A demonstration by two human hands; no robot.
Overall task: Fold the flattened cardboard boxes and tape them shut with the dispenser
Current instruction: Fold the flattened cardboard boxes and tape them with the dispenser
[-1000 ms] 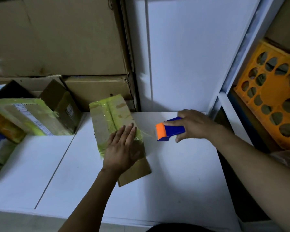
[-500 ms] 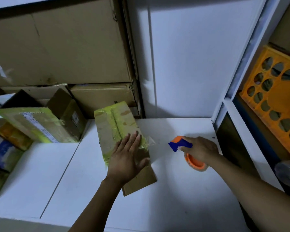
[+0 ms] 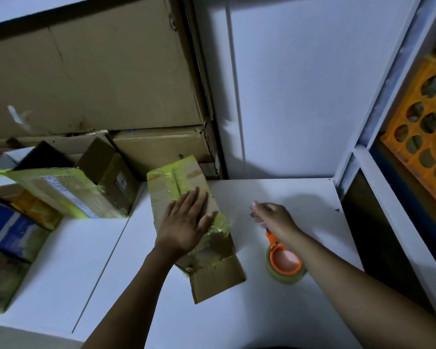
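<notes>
A small brown cardboard box (image 3: 213,278), wrapped in yellowish tape, lies on the white table (image 3: 237,318) with its near flap loose. My left hand (image 3: 185,222) presses flat on top of the box, fingers straight. The orange tape dispenser (image 3: 283,264) with its clear tape roll lies on the table just right of the box. My right hand (image 3: 272,215) hovers over the dispenser's handle end, blurred, fingers loosely curled and holding nothing; my wrist hides part of the handle.
Taped boxes (image 3: 68,192) are piled at the left edge of the table, with big cardboard cartons (image 3: 93,79) stacked behind them. A white wall panel (image 3: 300,96) stands behind the table. An orange crate (image 3: 423,137) sits on a shelf to the right.
My right hand set the dispenser down on the table beside the box and let go of it. My left hand stayed pressed on the box.
</notes>
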